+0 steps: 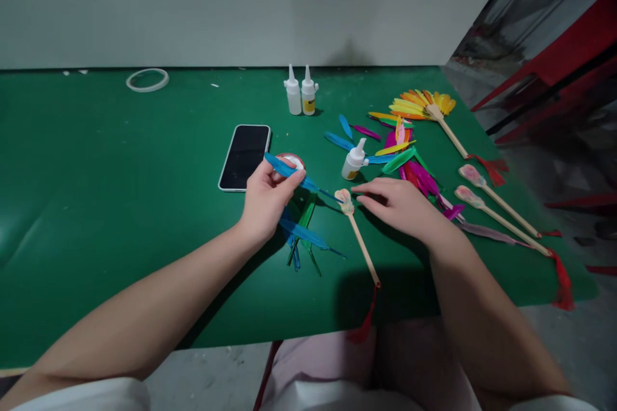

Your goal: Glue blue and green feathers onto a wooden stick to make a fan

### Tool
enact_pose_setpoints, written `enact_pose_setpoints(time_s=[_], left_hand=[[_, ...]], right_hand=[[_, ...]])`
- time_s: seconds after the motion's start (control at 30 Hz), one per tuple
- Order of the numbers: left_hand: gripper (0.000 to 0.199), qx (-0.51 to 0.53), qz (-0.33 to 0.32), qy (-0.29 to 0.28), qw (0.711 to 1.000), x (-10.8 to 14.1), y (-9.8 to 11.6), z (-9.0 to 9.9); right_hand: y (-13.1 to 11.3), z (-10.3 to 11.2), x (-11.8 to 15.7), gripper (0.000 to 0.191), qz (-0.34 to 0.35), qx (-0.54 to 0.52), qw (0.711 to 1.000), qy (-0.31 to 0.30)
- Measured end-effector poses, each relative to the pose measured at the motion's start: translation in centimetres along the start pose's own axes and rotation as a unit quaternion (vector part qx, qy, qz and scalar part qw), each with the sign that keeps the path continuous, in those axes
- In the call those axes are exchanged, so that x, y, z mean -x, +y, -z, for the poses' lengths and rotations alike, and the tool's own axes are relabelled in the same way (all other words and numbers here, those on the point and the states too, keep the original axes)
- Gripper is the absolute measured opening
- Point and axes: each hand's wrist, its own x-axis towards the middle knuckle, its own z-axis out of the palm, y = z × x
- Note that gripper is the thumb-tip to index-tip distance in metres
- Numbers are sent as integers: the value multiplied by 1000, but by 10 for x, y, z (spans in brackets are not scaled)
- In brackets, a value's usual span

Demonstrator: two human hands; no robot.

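A blue feather (308, 183) is pinched between the thumb and fingers of my left hand (267, 196). Its thin quill end reaches the rounded, glue-streaked head of a wooden fan handle (364, 247), which lies on the table with a red tassel at its lower end. My right hand (398, 202) hovers or rests just right of that head, fingers stretched out and apart, holding nothing. Below my left hand lie more blue feathers (306, 234) and green ones, partly hidden by the hand. A white glue bottle (355, 159) stands just beyond my right fingers.
On the green table (96, 205) lie a phone (245, 157), a tape ring (147, 80) and a loose pile of coloured feathers (405, 148). Two glue bottles (301, 96) stand near the wall. To the right are a yellow feather fan (424, 104) and two more wooden handles (506, 218).
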Motion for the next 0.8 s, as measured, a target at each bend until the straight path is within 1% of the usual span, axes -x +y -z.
enact_pose_setpoints(time_s=[0.1, 0.17, 0.27, 0.33, 0.5, 0.57, 0.67, 0.8], left_hand=[[28, -14, 12, -10, 1000, 2, -1, -1], [29, -27, 18, -14, 999, 2, -3, -1], [31, -67, 8, -24, 997, 4, -4, -1], [32, -94, 14, -30, 995, 6, -3, -1], [35, -118, 100, -39, 987, 13, 2, -5], [37, -120, 124, -41, 984, 14, 3, -6], [38, -128, 135, -34, 982, 14, 3, -6], [38, -138, 143, -34, 979, 13, 2, -6]], right_hand=[[1, -8, -1, 43, -16, 11, 998, -55], [2, -13, -2, 48, -12, 12, 997, -78], [5, -16, -2, 46, -4, -2, 997, -80], [6, -14, 0, 46, -2, -15, 997, -82], [4, -8, 0, 45, -38, 3, 996, -84], [3, -9, -1, 45, -42, 14, 995, -88], [2, -11, -2, 44, -32, 19, 995, -96], [2, -12, -2, 46, -33, 29, 995, -88]])
